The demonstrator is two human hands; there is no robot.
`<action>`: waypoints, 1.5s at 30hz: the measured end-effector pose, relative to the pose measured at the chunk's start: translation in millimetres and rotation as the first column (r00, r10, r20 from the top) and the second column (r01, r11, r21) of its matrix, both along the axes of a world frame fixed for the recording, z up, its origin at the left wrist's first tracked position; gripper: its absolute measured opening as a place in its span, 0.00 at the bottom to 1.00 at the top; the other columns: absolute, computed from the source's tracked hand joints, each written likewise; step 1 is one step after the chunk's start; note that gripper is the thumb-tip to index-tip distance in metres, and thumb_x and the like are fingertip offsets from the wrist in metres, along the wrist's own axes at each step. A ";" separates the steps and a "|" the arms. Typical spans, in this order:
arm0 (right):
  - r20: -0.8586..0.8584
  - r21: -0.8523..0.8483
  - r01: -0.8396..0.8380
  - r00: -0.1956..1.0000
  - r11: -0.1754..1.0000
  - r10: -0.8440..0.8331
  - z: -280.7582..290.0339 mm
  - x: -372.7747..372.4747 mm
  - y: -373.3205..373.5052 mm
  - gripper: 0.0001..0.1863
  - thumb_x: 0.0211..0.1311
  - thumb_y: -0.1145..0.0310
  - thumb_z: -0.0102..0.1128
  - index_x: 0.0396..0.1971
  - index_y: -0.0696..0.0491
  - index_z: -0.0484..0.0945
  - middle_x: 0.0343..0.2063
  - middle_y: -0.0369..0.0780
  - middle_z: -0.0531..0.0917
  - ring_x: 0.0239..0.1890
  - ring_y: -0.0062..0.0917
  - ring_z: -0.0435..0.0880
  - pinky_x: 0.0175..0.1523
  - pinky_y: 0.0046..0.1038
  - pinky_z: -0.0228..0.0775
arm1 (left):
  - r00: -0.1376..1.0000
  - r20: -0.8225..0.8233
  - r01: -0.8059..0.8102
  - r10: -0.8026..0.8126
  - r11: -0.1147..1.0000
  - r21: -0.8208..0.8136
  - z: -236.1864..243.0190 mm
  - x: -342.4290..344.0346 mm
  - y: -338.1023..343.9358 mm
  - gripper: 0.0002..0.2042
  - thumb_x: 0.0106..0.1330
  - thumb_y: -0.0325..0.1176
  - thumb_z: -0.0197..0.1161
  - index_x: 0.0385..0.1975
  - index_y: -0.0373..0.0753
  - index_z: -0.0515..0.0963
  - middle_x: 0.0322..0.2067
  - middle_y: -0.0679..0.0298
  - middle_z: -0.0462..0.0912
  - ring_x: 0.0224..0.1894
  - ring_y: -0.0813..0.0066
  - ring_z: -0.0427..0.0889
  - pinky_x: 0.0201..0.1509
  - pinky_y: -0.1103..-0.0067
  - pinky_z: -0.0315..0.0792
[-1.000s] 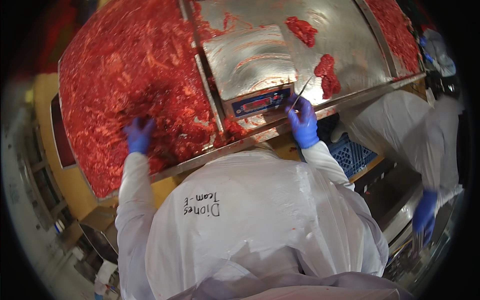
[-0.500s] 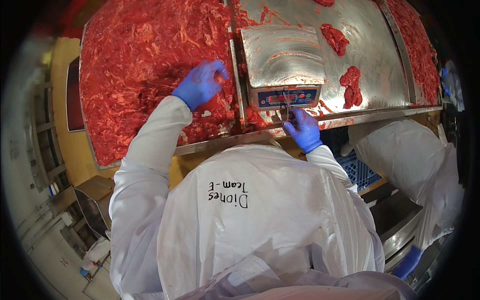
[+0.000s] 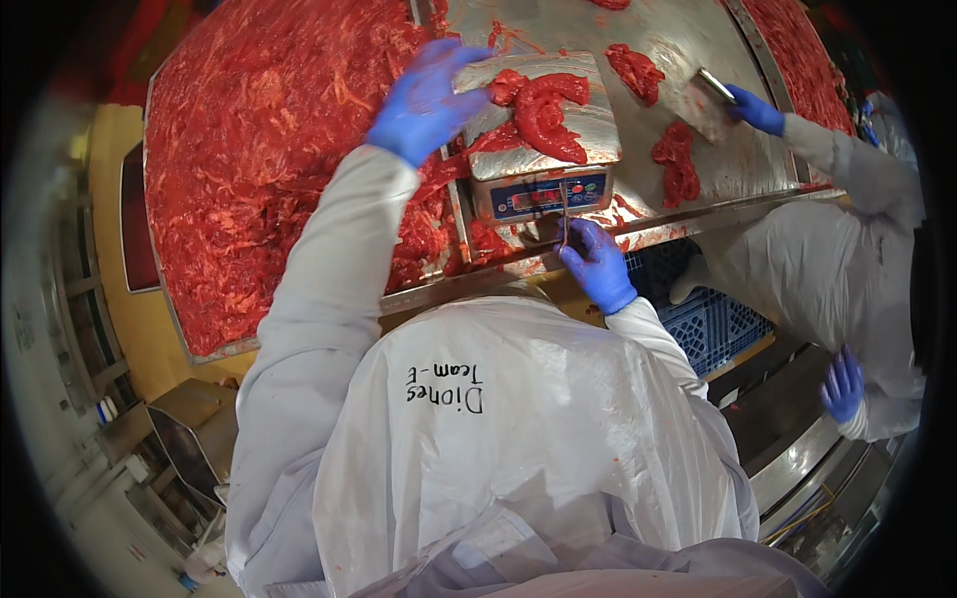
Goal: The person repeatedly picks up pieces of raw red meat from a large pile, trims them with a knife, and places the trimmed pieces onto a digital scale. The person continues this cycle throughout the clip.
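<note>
My left hand (image 3: 424,100), in a blue glove, is stretched out with fingers apart at the left edge of a steel scale (image 3: 543,149), next to a curled strip of red meat (image 3: 543,110) lying on the scale's platform. My right hand (image 3: 598,264), also gloved in blue, rests just below the scale's display and is closed around a thin knife (image 3: 564,221) that points up. A big heap of red meat strips (image 3: 289,159) fills the tray to the left.
A co-worker in white stands at right, one gloved hand (image 3: 755,108) pressing a metal scraper (image 3: 710,100) on the steel table (image 3: 738,169), the other hand (image 3: 843,384) low by a steel rail. Meat portions (image 3: 678,164) lie beside the scale. A blue crate (image 3: 710,321) sits under the table.
My left hand went from the meat heap up to the scale, where a strip of meat now lies. My right hand stayed in front of the scale with the knife.
</note>
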State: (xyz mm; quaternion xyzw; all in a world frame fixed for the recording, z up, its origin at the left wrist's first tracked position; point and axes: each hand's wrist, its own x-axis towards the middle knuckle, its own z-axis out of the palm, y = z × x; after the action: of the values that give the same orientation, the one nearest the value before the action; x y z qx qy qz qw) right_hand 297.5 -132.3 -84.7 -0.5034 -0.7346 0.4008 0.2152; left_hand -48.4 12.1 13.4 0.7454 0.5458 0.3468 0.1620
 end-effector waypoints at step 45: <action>-0.521 -0.691 -0.416 0.853 0.591 -0.009 82.0 4.7 80.5 0.26 0.73 0.50 0.65 0.54 0.60 0.81 0.37 0.37 0.85 0.42 0.23 0.84 0.56 0.27 0.76 | 0.950 -0.281 0.116 -0.137 0.989 -0.090 -28.5 21.4 -89.0 0.09 0.62 0.34 0.70 0.41 0.42 0.84 0.44 0.59 0.84 0.46 0.55 0.84 0.50 0.61 0.80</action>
State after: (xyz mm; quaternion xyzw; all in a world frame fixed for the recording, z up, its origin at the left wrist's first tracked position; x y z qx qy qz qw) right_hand 302.1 -51.8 -2.8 -0.3412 -0.4629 0.8124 0.0963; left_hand -27.0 -76.9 -15.1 0.8148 0.5268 0.2043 0.1300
